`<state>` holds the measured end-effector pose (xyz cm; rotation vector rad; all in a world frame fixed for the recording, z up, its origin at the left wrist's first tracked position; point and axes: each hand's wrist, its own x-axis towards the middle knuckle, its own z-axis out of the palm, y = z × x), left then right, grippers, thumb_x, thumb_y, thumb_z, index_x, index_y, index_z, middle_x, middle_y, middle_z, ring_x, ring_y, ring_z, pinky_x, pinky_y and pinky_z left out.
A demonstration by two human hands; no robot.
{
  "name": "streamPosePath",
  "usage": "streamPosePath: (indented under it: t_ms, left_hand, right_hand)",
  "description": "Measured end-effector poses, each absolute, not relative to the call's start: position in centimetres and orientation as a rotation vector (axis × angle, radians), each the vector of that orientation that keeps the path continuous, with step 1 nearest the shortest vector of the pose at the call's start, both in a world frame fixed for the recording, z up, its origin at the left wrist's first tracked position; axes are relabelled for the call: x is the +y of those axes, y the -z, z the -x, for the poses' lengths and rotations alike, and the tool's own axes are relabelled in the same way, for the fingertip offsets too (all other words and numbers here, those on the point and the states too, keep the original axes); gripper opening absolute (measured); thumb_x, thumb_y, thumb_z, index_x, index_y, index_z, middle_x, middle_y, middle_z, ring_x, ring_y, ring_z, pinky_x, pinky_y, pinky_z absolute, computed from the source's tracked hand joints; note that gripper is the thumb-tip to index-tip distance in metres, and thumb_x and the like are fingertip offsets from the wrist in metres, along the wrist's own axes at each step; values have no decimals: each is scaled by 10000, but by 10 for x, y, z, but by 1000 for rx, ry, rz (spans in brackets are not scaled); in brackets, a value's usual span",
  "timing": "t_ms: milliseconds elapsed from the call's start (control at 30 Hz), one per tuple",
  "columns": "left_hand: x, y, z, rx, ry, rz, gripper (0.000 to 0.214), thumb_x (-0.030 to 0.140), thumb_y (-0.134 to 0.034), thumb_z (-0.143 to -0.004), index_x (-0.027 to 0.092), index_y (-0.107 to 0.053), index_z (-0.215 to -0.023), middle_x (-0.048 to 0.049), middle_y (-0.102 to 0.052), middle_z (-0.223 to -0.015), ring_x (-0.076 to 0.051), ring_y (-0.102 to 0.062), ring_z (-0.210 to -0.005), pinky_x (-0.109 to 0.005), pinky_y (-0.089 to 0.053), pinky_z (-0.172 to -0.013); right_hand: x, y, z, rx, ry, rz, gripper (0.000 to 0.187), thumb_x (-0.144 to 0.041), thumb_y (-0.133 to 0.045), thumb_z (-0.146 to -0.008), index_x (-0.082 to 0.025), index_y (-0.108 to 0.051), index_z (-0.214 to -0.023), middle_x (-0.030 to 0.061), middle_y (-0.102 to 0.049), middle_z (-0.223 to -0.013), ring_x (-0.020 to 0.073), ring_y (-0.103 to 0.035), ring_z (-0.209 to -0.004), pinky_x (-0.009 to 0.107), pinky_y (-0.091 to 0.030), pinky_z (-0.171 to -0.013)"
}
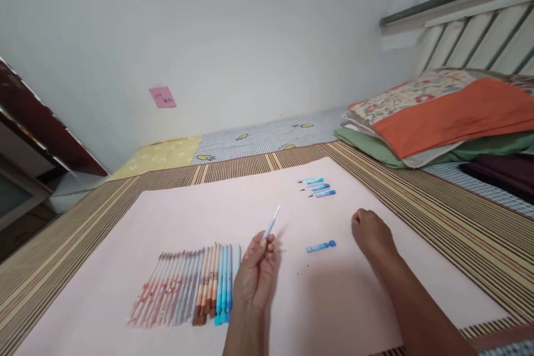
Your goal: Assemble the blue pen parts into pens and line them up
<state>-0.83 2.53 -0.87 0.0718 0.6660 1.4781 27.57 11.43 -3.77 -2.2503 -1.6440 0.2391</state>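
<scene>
My left hand (256, 271) pinches a light blue pen (271, 225) with a white tip, holding it up over the pale pink sheet (125, 228). My right hand (370, 233) rests curled on the sheet, knuckles up, with nothing visible in it. A blue pen cap (321, 246) lies on the sheet between my two hands. A row of several pens (187, 289) in pink, grey, brown and blue lies side by side, left of my left hand. Several short blue pen pieces (317, 186) lie farther out on the sheet.
The pink sheet lies on a striped woven mat (450, 217) on a bed. Folded orange, floral and green bedding (442, 117) is stacked at the right. A white wall with a pink sticky note (162, 97) stands behind; dark furniture (37, 122) is at the left.
</scene>
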Motion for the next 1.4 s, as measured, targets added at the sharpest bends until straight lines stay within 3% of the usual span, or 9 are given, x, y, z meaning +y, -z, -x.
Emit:
streamPosePath:
  t_ms: [300, 400, 500, 667, 900, 1033, 1200, 1300, 1400]
  left_hand:
    - [24, 11, 4, 588, -1474, -64, 61, 37, -654, -861, 51, -703, -829, -90, -679, -751, -79, -599, -584, -157, -509, -534]
    - [24, 14, 3, 550, -1427, -80, 57, 91, -735, -815, 43, -705, -807, -58, -645, -683, -63, -539, -522, -152, -456, -480]
    - [24, 14, 0, 556, -1409, -156, 148, 145, -811, -756, 53, -707, -807, -54, -652, -674, -64, -531, -514, -157, -450, -481]
    - [22, 13, -2, 581, -1393, -222, 223, 184, -870, -697, 72, -699, -786, -52, -661, -678, -62, -530, -521, -156, -448, -497]
    - [21, 7, -2, 549, -1345, -241, 269, 162, -890, -658, 103, -691, -828, -42, -669, -738, -58, -540, -569, -146, -439, -528]
    - [19, 6, -7, 623, -1312, -313, 333, 168, -901, -628, 106, -678, -867, -56, -685, -764, -66, -561, -591, -155, -438, -563]
    - [14, -3, -10, 742, -1260, -698, 240, 234, -811, -744, 141, -625, -863, -62, -692, -790, -126, -587, -655, -236, -452, -652]
    - [10, -12, -9, 813, -1220, -975, 157, 250, -731, -823, 165, -611, -878, -33, -648, -729, -152, -569, -714, -267, -437, -729]
    - [8, -17, -8, 853, -1195, -1114, 106, 285, -613, -907, 182, -608, -882, -5, -573, -681, -148, -493, -677, -262, -399, -689]
  right_hand:
    - [115, 35, -280, -1524, -257, 2066, 129, -153, -559, -804, -164, -664, -879, 112, -669, -877, 249, -626, -791, 341, -415, -676]
    - [111, 23, -263, -1153, -664, 1639, 113, -233, -683, -729, -183, -681, -831, 71, -672, -766, 234, -630, -757, 342, -473, -695]
    - [101, 2, -231, -840, -1153, 1143, 247, -339, -815, -645, -190, -706, -808, 34, -655, -697, 185, -618, -703, 314, -505, -678]
    - [88, -18, -196, -737, -1446, 816, 307, -320, -909, -597, -187, -744, -819, 1, -630, -727, 116, -583, -698, 233, -494, -652]
    - [80, -17, -196, -817, -1413, 816, 292, -371, -873, -670, -191, -724, -846, 3, -627, -728, 126, -563, -699, 249, -476, -660]
    - [61, -35, -173, -1128, -1248, 903, 234, -392, -730, -817, -191, -713, -936, -2, -614, -666, 139, -537, -636, 278, -447, -628]
    - [44, -52, -157, -1356, -1032, 1030, 202, -351, -607, -885, -189, -707, -949, 4, -614, -679, 159, -566, -661, 288, -462, -654]
    - [43, -50, -156, -1396, -1060, 1072, 163, -313, -606, -862, -193, -690, -935, 4, -621, -677, 167, -585, -652, 286, -464, -630]
    - [43, -47, -153, -1421, -1136, 1070, 146, -296, -595, -844, -193, -672, -913, -5, -610, -641, 169, -588, -615, 291, -461, -606]
